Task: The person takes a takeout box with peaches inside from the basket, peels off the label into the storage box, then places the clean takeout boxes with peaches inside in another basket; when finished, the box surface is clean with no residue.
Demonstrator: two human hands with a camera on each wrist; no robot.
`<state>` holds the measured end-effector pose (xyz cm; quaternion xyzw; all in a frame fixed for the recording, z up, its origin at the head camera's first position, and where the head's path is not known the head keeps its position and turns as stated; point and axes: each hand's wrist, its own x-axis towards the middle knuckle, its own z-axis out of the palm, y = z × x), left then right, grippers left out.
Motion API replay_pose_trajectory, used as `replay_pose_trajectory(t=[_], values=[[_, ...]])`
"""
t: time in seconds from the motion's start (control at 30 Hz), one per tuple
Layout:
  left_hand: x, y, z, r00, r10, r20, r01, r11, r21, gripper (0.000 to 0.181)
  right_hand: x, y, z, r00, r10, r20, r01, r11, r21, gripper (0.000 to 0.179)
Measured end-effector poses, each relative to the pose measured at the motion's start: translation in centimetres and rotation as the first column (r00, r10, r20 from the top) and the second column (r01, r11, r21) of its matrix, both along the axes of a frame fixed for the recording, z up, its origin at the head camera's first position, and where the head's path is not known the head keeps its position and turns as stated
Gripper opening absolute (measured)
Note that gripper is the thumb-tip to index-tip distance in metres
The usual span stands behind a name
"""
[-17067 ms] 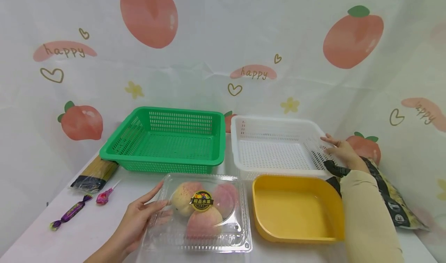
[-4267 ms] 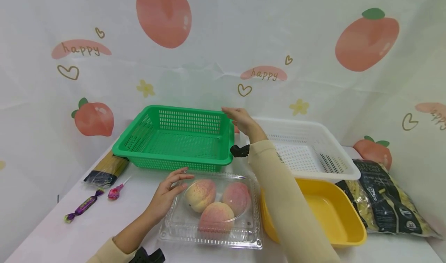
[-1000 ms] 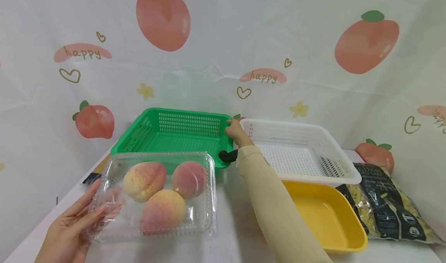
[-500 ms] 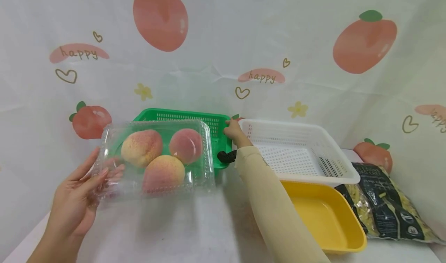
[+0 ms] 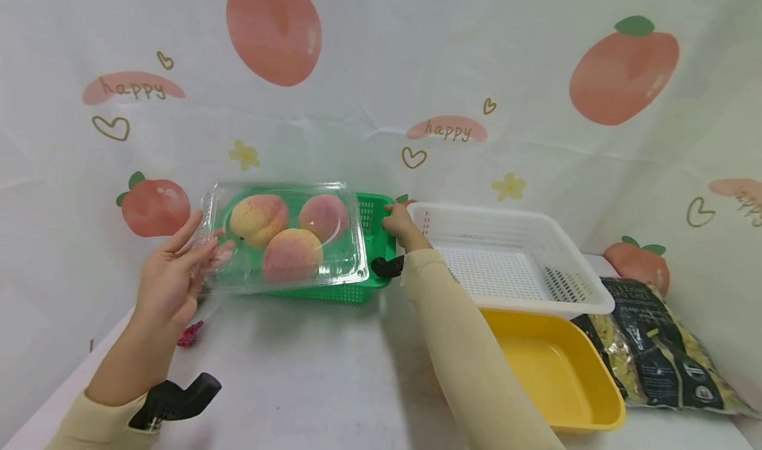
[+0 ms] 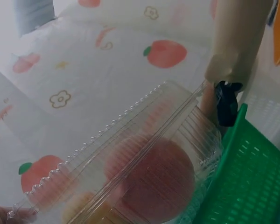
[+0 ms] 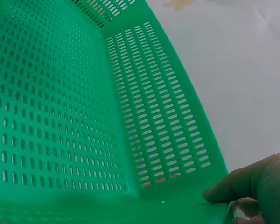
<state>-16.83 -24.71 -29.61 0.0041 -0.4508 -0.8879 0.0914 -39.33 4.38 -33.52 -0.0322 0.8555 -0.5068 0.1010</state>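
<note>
My left hand (image 5: pixel 192 257) pinches the left edge of a clear plastic clamshell box (image 5: pixel 286 238) with three peaches inside and holds it in the air, just over the green slotted basket (image 5: pixel 374 237). In the left wrist view the clamshell box (image 6: pixel 130 168) fills the middle, with the green basket (image 6: pixel 245 186) below it to the right. My right hand (image 5: pixel 395 217) grips the basket's far right corner. The right wrist view shows the fingers (image 7: pixel 256 186) curled on the rim of the green basket (image 7: pixel 60 116), whose visible inside holds nothing.
A white slotted basket (image 5: pixel 565 281) stands right of the green one, with a yellow tray (image 5: pixel 553 370) in front of it. A dark bag of pasta (image 5: pixel 661 357) lies at the far right. A pink candy (image 5: pixel 189 334) lies by my left wrist.
My left hand has carried the box of peaches up and away from me, from low at the front left to over the green basket. My right hand has stayed on the basket's corner.
</note>
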Motion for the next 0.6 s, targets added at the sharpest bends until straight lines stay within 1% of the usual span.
replay_pose_trajectory(t=[0.13,0.27,0.33,0.5,0.6], values=[[-1.3,0.2,0.3,1.000,0.017,0.011,-0.017,1.000,-0.004,0.063,0.2,0.1,0.0,1.000,0.010,-0.007,-0.010,1.000,-0.005,0.061],[-2.3,0.4,0.6,1.000,0.018,-0.009,-0.019,0.999,-0.047,0.072,0.4,0.1,0.1,0.999,0.010,-0.032,-0.010,1.000,-0.020,0.060],[-2.7,0.6,0.8,1.000,0.017,-0.006,-0.018,0.998,-0.066,0.075,0.6,0.1,0.1,0.999,0.008,-0.043,-0.009,1.000,-0.021,0.058],[-3.8,0.9,1.1,1.000,0.001,0.027,0.001,0.996,-0.088,0.079,0.7,0.2,0.1,0.998,0.011,-0.056,-0.011,1.000,-0.008,0.056],[-4.3,0.9,1.1,0.999,-0.003,0.042,0.008,0.994,-0.109,0.080,0.4,0.1,0.1,0.999,0.010,-0.044,-0.010,1.000,-0.003,0.057]])
